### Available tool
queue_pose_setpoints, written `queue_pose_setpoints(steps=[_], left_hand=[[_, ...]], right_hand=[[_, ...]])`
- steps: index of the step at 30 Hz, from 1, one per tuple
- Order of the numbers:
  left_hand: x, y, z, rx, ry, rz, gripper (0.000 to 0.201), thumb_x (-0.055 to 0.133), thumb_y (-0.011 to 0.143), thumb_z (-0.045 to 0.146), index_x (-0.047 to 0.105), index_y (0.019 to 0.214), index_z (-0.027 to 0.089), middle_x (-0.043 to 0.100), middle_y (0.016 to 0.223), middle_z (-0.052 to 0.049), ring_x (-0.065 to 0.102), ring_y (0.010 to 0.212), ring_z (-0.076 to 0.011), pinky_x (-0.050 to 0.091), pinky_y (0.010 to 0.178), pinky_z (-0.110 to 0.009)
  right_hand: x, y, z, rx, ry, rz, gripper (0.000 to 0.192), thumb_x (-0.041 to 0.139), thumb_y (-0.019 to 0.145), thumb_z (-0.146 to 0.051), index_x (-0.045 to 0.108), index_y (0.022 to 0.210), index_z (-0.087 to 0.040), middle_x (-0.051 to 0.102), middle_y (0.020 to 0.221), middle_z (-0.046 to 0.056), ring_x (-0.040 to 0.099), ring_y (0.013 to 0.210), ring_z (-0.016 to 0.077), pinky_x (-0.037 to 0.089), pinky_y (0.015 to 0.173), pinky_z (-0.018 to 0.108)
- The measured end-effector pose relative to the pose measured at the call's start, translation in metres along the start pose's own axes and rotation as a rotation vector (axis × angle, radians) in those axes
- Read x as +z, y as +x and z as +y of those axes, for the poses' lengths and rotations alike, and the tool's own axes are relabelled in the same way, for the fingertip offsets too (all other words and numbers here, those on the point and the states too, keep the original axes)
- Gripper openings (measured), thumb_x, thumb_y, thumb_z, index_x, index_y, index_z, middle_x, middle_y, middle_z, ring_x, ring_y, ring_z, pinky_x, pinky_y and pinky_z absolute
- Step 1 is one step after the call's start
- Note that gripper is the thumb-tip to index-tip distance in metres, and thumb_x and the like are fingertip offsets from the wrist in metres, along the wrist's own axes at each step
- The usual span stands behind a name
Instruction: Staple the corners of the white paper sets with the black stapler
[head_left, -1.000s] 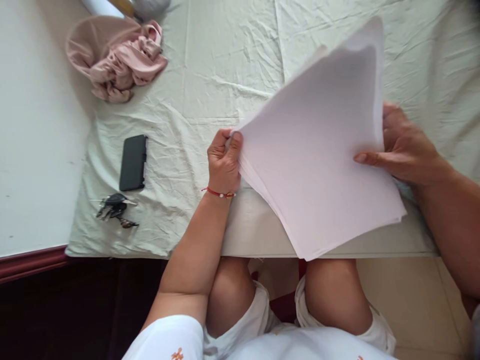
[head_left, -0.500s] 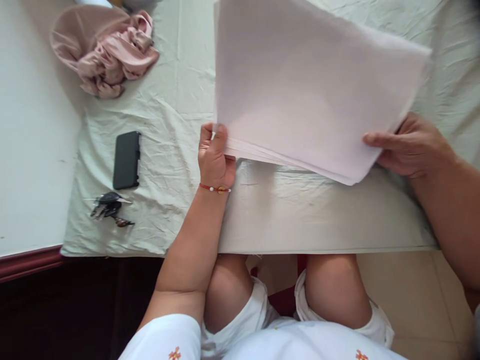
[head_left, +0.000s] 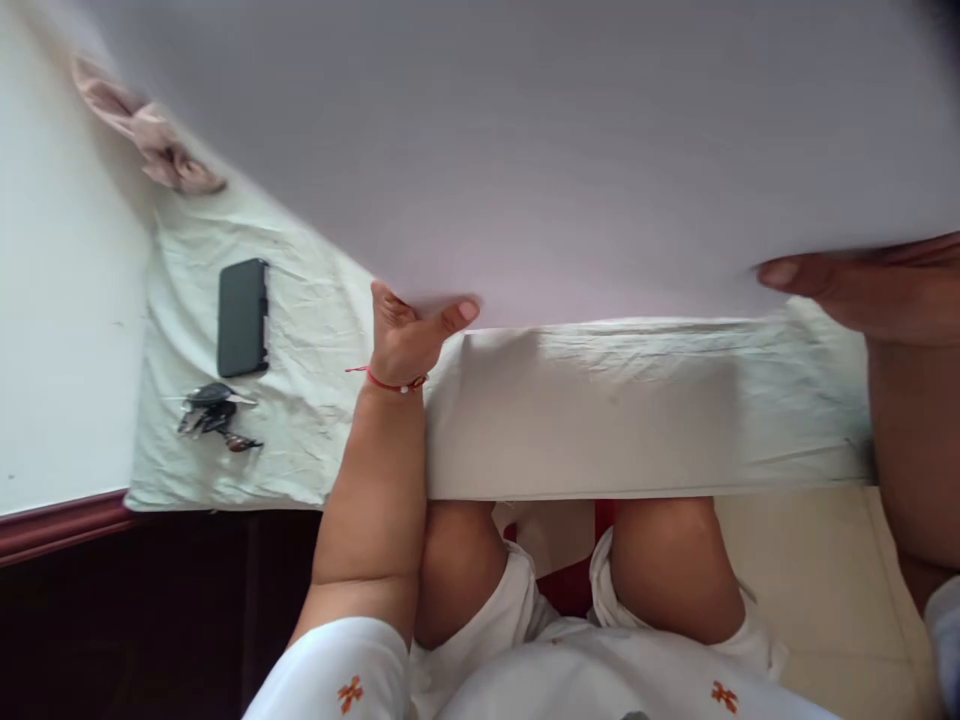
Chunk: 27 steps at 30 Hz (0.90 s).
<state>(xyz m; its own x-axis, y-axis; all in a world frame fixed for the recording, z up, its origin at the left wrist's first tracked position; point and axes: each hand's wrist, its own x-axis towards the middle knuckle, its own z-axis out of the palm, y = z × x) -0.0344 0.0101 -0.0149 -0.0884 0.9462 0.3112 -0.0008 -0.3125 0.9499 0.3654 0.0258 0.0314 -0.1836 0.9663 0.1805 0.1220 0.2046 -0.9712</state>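
Observation:
A large stack of white paper (head_left: pixel 570 170) fills the upper part of the view, raised close to the camera and blurred by motion. My left hand (head_left: pixel 412 340), with a red string bracelet at the wrist, grips its lower left part, thumb lying on the near face. At the lower right, my right hand (head_left: pixel 855 290) also holds the paper, its thumb pressed on the front. The other fingers of both hands are mostly behind the sheets. Below the lower edge shows the pale green cloth (head_left: pixel 600 430) on the table.
To the left lie a black phone (head_left: pixel 242 318) and a bunch of keys (head_left: pixel 214 412). A crumpled pink cloth (head_left: pixel 161 145) at the upper left is partly covered by the paper. A white wall (head_left: pixel 67 300) borders the table on the left.
Both hands have lifted the paper stack up toward the camera and tilted it, so it looks much larger. It now hides part of the pink cloth. The phone and keys remain in place.

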Motion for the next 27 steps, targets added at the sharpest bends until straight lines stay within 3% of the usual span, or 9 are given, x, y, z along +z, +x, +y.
queue_pose_setpoints(steps=[2,5,10,14,18,21,24,27], left_hand=[[-0.006,-0.001,-0.008,-0.059,0.025,-0.033,0.058,0.105,0.05,0.053,0.074,0.092,0.029,0.075,0.093,0.0,0.075,0.104,-0.0266,0.062,0.096,-0.044],[-0.006,0.002,-0.013,-0.117,0.08,-0.043,0.055,0.102,0.055,0.056,0.073,0.093,0.03,0.077,0.099,-0.002,0.071,0.12,-0.0309,0.06,0.108,-0.047],[0.009,-0.003,0.006,-0.094,0.094,-0.011,0.049,0.1,0.067,0.044,0.074,0.106,0.03,0.077,0.108,-0.003,0.07,0.124,-0.0291,0.058,0.112,-0.046],[0.006,-0.009,0.019,-0.054,0.019,0.024,0.069,0.107,0.052,0.045,0.074,0.11,0.03,0.076,0.109,-0.004,0.07,0.126,-0.0327,0.062,0.101,-0.045],[-0.002,-0.006,0.013,-0.132,0.008,-0.025,0.078,0.104,0.04,0.065,0.075,0.104,0.031,0.076,0.109,-0.003,0.071,0.123,-0.0321,0.061,0.103,-0.045],[0.001,-0.004,0.007,-0.162,0.068,-0.054,0.065,0.102,0.055,0.059,0.077,0.106,0.029,0.077,0.106,-0.004,0.073,0.119,-0.0306,0.06,0.107,-0.048],[0.005,-0.004,0.008,-0.149,0.138,-0.049,0.046,0.1,0.066,0.05,0.078,0.102,0.033,0.079,0.107,-0.003,0.072,0.119,-0.0304,0.059,0.111,-0.051],[0.003,-0.005,0.01,-0.127,0.093,-0.049,0.059,0.105,0.056,0.052,0.077,0.103,0.029,0.078,0.106,-0.005,0.073,0.118,-0.0326,0.06,0.109,-0.052]], right_hand=[[0.001,0.002,0.004,-0.035,-0.066,-0.052,0.068,0.094,0.057,-0.038,0.066,0.113,-0.011,0.067,0.119,0.0,0.066,0.125,0.0048,0.061,0.126,0.031],[0.007,0.006,0.013,0.064,-0.068,-0.043,0.072,0.093,0.058,-0.041,0.067,0.115,-0.006,0.067,0.122,0.003,0.068,0.116,0.0056,0.066,0.114,0.033],[0.015,0.013,0.014,-0.007,0.012,0.036,0.078,0.091,0.064,-0.032,0.062,0.134,-0.014,0.064,0.132,0.003,0.064,0.134,0.007,0.058,0.131,0.032],[0.009,0.012,0.009,-0.105,-0.013,0.037,0.079,0.092,0.061,-0.038,0.061,0.132,-0.02,0.067,0.116,-0.001,0.065,0.134,0.0087,0.054,0.136,0.034],[0.004,0.009,0.016,-0.015,0.001,-0.057,0.076,0.093,0.059,-0.035,0.064,0.126,-0.014,0.066,0.125,0.003,0.065,0.134,0.0089,0.056,0.135,0.032],[0.006,0.01,0.023,0.012,-0.013,-0.06,0.073,0.091,0.062,-0.027,0.067,0.129,-0.016,0.062,0.138,0.002,0.062,0.137,0.0077,0.06,0.131,0.027],[0.01,0.012,0.023,-0.026,-0.001,-0.052,0.062,0.089,0.066,-0.023,0.07,0.124,-0.017,0.062,0.138,0.0,0.062,0.137,0.006,0.059,0.131,0.025],[0.009,0.013,0.016,-0.084,0.032,-0.05,0.06,0.089,0.064,-0.022,0.069,0.12,-0.012,0.063,0.135,0.002,0.062,0.137,0.0072,0.055,0.136,0.029]])
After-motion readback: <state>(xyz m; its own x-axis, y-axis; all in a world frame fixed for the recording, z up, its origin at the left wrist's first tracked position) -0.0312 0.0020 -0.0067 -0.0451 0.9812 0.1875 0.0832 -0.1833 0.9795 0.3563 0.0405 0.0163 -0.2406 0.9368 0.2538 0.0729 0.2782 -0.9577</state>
